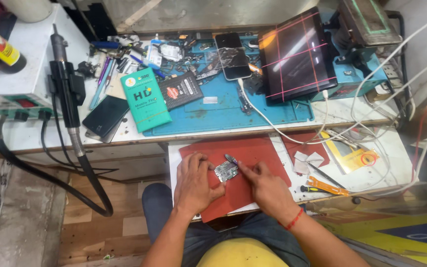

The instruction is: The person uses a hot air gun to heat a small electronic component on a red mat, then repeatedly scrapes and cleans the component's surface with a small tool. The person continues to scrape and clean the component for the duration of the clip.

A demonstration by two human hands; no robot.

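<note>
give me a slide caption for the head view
Left hand steadies a small circuit board on a red mat while right hand applies tweezers.

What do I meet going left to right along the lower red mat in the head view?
left hand → small circuit board → right hand holding a thin tool → white pads → yellow card

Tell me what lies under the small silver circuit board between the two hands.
The small silver circuit board rests on a red rectangular mat. The left hand covers the mat beside it; nothing else shows underneath.
</note>
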